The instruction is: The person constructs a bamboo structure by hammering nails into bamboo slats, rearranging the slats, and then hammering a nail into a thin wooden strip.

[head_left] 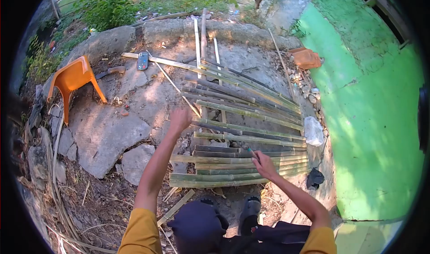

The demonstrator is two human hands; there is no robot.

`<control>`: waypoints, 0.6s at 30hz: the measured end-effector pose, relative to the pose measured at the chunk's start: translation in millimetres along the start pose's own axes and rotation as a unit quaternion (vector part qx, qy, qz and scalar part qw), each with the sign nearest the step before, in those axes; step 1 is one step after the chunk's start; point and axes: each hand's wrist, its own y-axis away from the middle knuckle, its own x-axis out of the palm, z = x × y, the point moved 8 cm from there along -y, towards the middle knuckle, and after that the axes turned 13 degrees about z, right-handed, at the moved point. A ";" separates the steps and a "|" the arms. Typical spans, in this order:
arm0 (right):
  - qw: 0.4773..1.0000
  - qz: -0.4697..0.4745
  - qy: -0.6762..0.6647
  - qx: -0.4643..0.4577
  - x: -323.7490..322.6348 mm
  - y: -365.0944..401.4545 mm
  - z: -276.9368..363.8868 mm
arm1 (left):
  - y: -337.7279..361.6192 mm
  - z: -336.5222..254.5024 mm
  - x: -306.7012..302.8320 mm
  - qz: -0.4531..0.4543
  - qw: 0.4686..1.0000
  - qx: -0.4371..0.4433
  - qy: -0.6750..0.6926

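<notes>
Split bamboo slats (251,140) lie side by side in a fan across long bamboo rails on the ground before me. My right hand (265,165) is closed around a hammer (249,150), its short greenish neck and small dark head showing just above the nearer slats. Toward the left ends of the middle slats, my left hand (180,119) is closed in a fist, back upward. Whatever its fingers hold, if anything, is hidden. A thin pale strip (174,85) runs diagonally down toward that hand.
An orange plastic chair (77,78) stands at left. A phone (142,61) and a machete-like blade with a handle (110,72) lie beyond it. Broken concrete slabs (107,142) make uneven ground. A whitish block (313,131) sits at the slats' right ends, beside a green wall (376,119).
</notes>
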 end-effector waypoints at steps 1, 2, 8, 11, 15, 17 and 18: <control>0.999 0.004 0.045 -0.012 -19.8 5.9 0.5 | 3.3 11.7 3.5 -0.012 1.000 0.014 -0.002; 0.997 0.012 0.070 0.000 -39.5 16.7 3.8 | 7.1 24.1 6.1 -0.025 0.999 0.025 -0.005; 0.991 0.002 0.118 0.063 -67.2 107.2 -59.6 | 57.4 39.7 -21.2 -0.036 0.996 0.079 -0.021; 0.990 -0.068 0.074 0.100 -42.8 161.5 -107.0 | 73.1 29.3 -55.8 -0.039 0.991 0.125 -0.026; 0.956 -0.174 -0.015 0.235 17.1 227.6 -171.4 | 70.4 5.5 -109.9 -0.047 0.985 0.158 -0.056; 0.936 -0.220 -0.072 0.267 61.0 257.3 -216.1 | 37.4 -3.9 -110.1 -0.020 0.987 0.152 -0.050; 0.922 -0.238 -0.120 0.279 74.7 269.3 -220.3 | 22.8 -7.5 -99.9 0.009 0.988 0.149 -0.039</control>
